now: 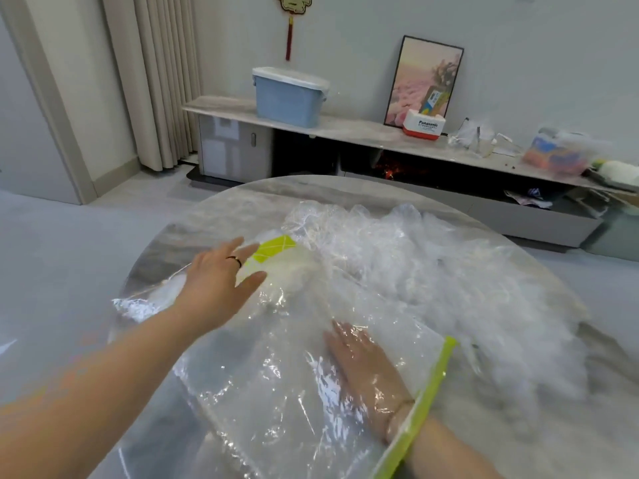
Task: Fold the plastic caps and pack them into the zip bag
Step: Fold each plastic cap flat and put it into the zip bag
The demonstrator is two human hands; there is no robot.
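Closest in, the clear zip bag (269, 392) lies flat on the round table (162, 243), with its green zip strip (425, 392) along the right edge. On the left, the left hand (214, 281) is over the bag's far end with fingers spread wide and gripping nothing. Whether it touches the film, I can't tell. Just past its fingertips sits a white folded bundle (290, 267) with a yellow-green label (273, 248). It appears to be under the bag's film, though that isn't certain. Moving right, the right hand (363, 361) is inside the bag, in past the zip to the wrist, palm down and fingers straight, holding nothing. Further right, a loose heap of clear caps (432, 264) covers the table beside the bag.
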